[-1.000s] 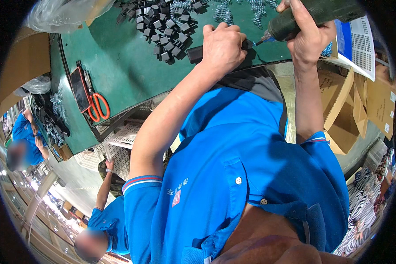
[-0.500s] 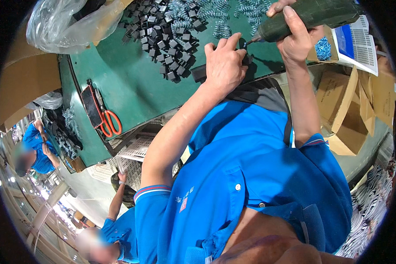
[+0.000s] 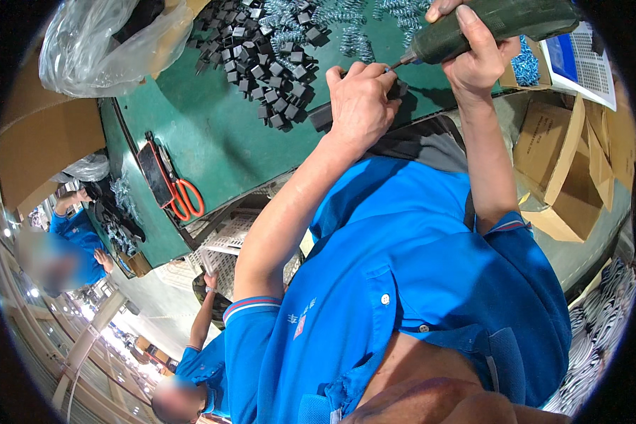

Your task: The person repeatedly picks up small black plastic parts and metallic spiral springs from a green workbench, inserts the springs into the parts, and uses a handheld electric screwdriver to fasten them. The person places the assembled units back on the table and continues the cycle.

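Note:
My right hand (image 3: 477, 60) is wrapped around a dark green power screwdriver (image 3: 498, 28), whose body lies slantwise and whose bit points down to the left. The bit's tip meets my left fingertips. My left hand (image 3: 364, 99) is closed over a black bar-shaped part (image 3: 322, 117) on the table, with an end showing on each side of the hand. Fingers hide most of that part, and any screw under the bit is too small to make out. Just left of my left hand lies a heap of small black blocks (image 3: 272, 92).
Blue-grey coil springs (image 3: 357, 44) lie on the green table (image 3: 226, 141). Orange-handled scissors (image 3: 186, 199) rest beside a phone-like dark slab (image 3: 154, 172). Blue screws (image 3: 525, 67) fill a box at right, by an open carton (image 3: 565, 177). Two co-workers in blue are at left.
The screwdriver's bit has moved up slightly and now meets my left fingertips. My left fingers have drawn in closer over the black part. The co-worker at far left has shifted their arms.

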